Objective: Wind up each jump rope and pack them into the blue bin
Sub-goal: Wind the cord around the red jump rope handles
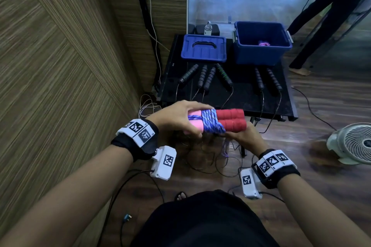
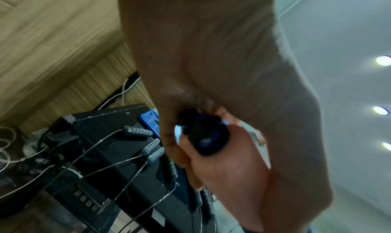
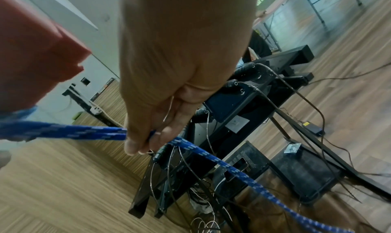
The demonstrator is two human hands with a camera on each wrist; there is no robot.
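Note:
My left hand (image 1: 181,118) grips the pink ends of two jump rope handles (image 1: 230,120) held side by side, red foam pointing right. Blue braided rope (image 1: 210,122) is wound around their middle. My right hand (image 1: 243,136) sits just under the red ends and pinches the loose blue rope (image 3: 110,133), which trails down toward the floor. The open blue bin (image 1: 263,43) stands at the back right of the black table (image 1: 247,96) with a purple wound rope (image 1: 263,43) inside. Several black-handled jump ropes (image 1: 208,76) lie on the table, cords hanging off the front.
The bin's blue lid (image 1: 203,49) lies left of the bin, a small bottle (image 1: 208,29) behind it. Cables tangle on the wooden floor below the table. A white fan (image 1: 353,142) stands at the right. Another person's legs (image 1: 313,26) are beyond the table.

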